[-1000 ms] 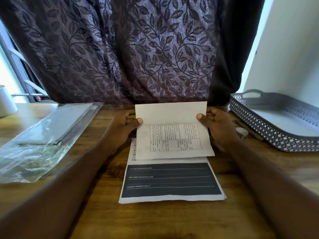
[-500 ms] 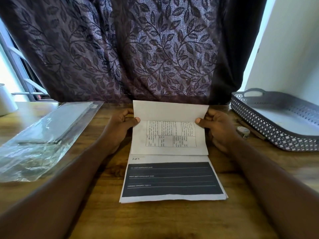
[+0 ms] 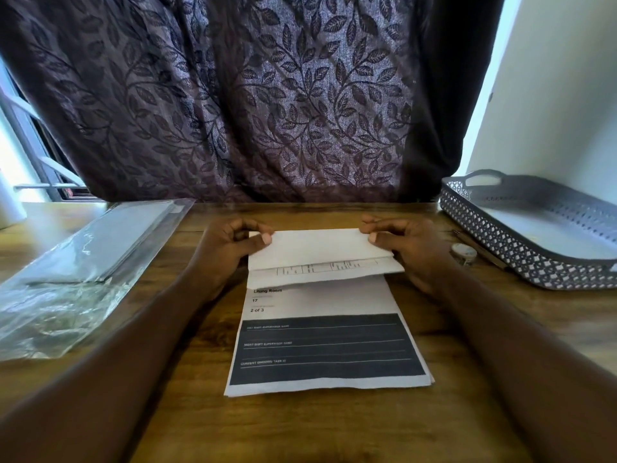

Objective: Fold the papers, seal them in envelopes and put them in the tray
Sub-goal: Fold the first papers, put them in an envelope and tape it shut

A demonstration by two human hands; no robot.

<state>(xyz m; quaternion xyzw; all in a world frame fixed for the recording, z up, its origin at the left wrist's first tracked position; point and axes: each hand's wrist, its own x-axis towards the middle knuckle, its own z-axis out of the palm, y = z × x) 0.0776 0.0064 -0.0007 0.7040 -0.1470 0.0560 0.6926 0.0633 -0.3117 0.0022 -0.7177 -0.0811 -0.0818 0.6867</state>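
Toward the far edge of the wooden table (image 3: 300, 429), left hand (image 3: 230, 248) and right hand (image 3: 407, 248) each pinch an end of the folded paper (image 3: 320, 252) over the flat stack (image 3: 327, 345); its offset layers could crease crooked.

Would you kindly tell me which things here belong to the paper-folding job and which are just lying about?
Part of the job: folded sheet, pinched by left hand and right hand; paper stack beneath it; plastic pack, apparently of envelopes; tray.

Lying about: small tape roll (perhaps for sealing), pen, white cup, curtain.
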